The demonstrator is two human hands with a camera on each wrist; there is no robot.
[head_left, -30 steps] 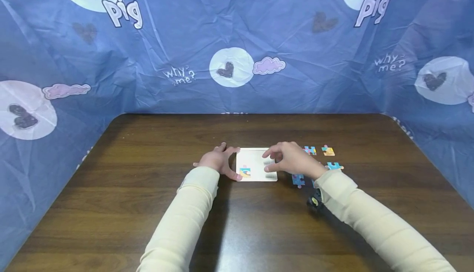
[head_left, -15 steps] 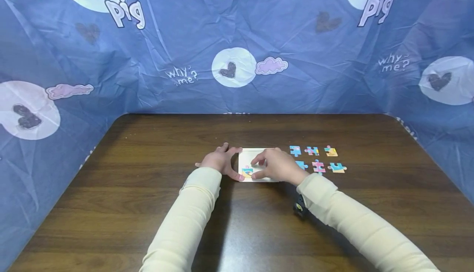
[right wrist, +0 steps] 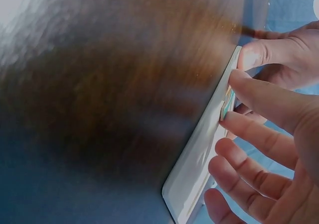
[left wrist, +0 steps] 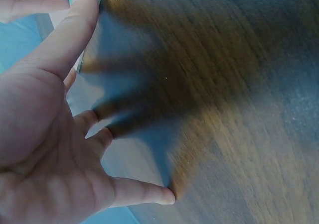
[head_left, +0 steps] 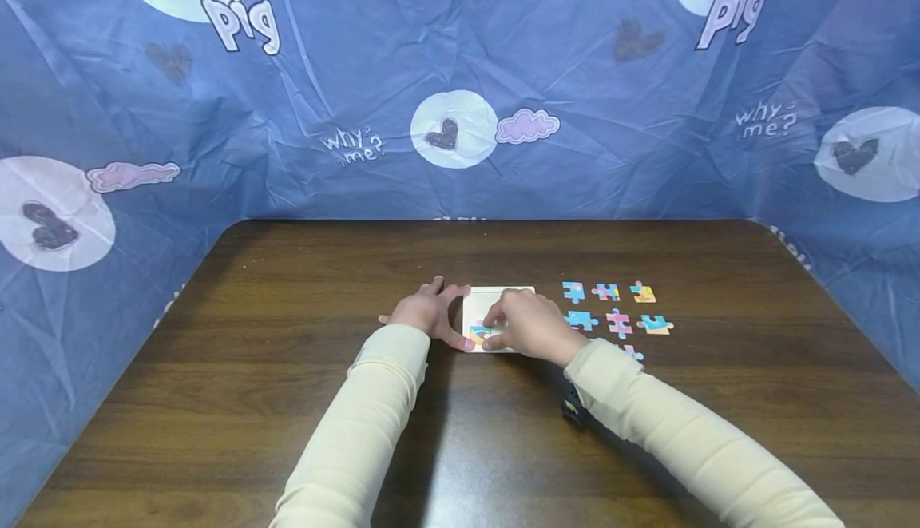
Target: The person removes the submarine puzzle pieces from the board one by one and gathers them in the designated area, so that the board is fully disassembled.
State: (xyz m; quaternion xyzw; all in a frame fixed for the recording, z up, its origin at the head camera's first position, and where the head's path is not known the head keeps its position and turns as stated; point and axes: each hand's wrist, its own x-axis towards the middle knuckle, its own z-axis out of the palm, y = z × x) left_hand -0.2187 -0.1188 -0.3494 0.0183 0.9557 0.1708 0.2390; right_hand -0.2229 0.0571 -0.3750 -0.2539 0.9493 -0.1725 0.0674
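Note:
A white puzzle board (head_left: 473, 302) lies flat on the table, with one blue, yellow and white jigsaw piece (head_left: 478, 331) in its near left corner. My left hand (head_left: 426, 312) spreads at the board's left side, thumb on the near corner and index finger at the far one; the left wrist view shows the fingers (left wrist: 142, 191) stretched out. My right hand (head_left: 532, 324) reaches over the board and covers its right part. In the right wrist view, its thumb and index finger pinch the edges of the jigsaw piece (right wrist: 227, 107), while the other fingers hang loosely curled.
Several loose jigsaw pieces (head_left: 619, 323) lie in rough rows right of the board, the nearest row partly hidden by the right arm. A black device (head_left: 573, 405) sits under the right wrist. Blue printed cloth (head_left: 323, 73) stands behind the brown wooden table (head_left: 287, 400).
My right hand has moved left across the board to the jigsaw piece, and its fingers have closed in. More loose pieces show on the right. The left hand stays at the board's left edge.

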